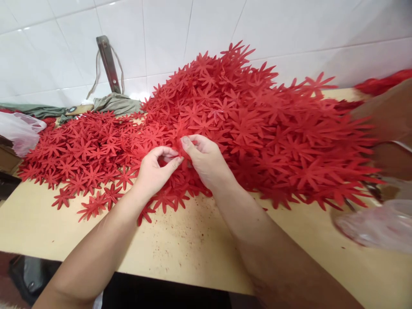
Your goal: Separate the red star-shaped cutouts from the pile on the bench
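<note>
Red star-shaped fabric flower pieces (pixel 257 124) heap mid-frame; left hand (pixel 154 169) and right hand (pixel 206 161) pinch one piece (pixel 180 131) together; peeling gently should avoid tearing petals.

Premises: a small craft or assembly workshop, not a home. A plain pale wooden bench (pixel 199 244), speckled with red fragments, stands hard against a white tiled wall (pixel 180 38). It carries a bulk heap of identical red flower-shaped cut-outs (pixel 257 124), far too many for household use. Clear plastic bags (pixel 376 225) lie at both ends of the bench. A metal bar (pixel 108 64) with cord leans on the tiles above crumpled green cloth (pixel 112 103).
</note>
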The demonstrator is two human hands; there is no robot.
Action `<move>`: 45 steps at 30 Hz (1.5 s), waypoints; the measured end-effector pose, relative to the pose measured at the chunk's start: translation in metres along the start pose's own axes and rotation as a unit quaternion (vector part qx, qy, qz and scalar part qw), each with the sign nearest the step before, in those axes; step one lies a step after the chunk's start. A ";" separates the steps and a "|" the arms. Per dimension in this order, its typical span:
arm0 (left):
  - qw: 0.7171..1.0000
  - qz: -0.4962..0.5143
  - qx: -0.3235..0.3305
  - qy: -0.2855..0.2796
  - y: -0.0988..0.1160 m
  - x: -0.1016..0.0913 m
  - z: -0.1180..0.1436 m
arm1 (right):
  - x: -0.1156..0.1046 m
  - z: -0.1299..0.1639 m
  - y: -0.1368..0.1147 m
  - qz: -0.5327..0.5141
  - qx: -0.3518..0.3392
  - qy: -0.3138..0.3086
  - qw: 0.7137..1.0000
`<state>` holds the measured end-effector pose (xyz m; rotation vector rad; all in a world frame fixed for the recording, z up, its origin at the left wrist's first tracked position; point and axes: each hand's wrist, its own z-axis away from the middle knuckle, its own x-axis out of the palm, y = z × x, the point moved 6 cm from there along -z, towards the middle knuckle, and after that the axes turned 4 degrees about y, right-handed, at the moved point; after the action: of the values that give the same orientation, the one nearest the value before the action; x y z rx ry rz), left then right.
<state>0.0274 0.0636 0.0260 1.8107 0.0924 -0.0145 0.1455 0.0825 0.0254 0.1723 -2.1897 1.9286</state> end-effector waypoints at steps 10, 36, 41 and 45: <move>0.996 0.083 -0.024 0.027 -0.007 -0.009 -0.009 | 0.012 0.008 0.002 -0.024 0.058 -0.118 0.991; 0.957 -0.192 0.217 0.038 0.021 -0.008 0.007 | -0.001 0.000 0.004 0.022 0.011 -0.023 0.999; 0.990 -0.091 0.111 0.019 0.009 -0.006 0.000 | 0.001 0.001 0.003 -0.004 0.008 -0.013 1.000; 0.999 0.003 0.024 0.034 0.000 -0.009 -0.004 | 0.007 0.004 0.003 0.000 0.014 -0.043 0.999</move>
<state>0.0183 0.0668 0.0276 1.8587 0.1357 0.0485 0.1374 0.0794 0.0238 0.2642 -2.2169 1.9883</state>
